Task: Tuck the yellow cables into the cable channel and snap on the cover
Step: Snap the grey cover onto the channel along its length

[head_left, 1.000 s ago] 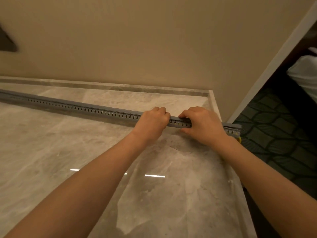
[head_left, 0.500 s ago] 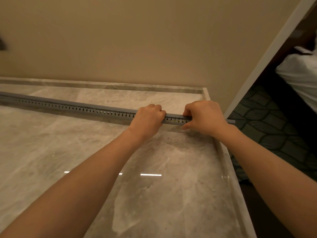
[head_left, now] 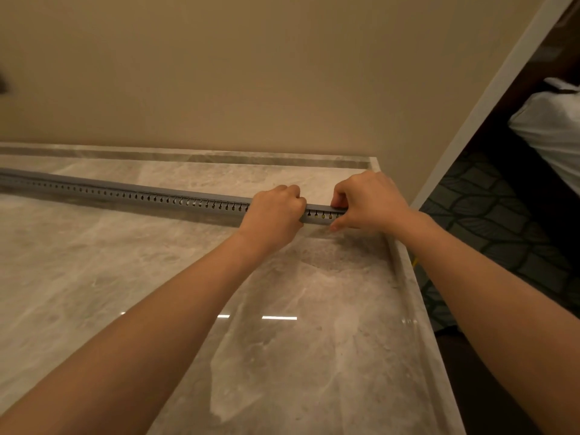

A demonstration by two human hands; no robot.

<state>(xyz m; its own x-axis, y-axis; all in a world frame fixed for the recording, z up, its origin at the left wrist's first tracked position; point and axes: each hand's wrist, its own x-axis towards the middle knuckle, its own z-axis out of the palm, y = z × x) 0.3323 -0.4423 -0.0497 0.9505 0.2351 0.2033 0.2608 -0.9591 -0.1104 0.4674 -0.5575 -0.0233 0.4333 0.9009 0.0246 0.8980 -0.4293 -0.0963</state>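
Glossy grey marble counter (head_left: pixel 282 356), butted against the wall (head_left: pixel 282 73). Raised lip (head_left: pixel 219 155) on the wall side and on the side edge running out from the wall. One grey slotted channel (head_left: pixel 141 196) lies flat on it, long, nearly parallel to the wall, just out from the lip. Yellow glints through a few slots.

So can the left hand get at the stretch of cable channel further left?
Probably yes. The left hand grips the cable channel, and nothing shows on or beside it to the left along the marble counter. Its far end leaves the view, so reach there is unclear.
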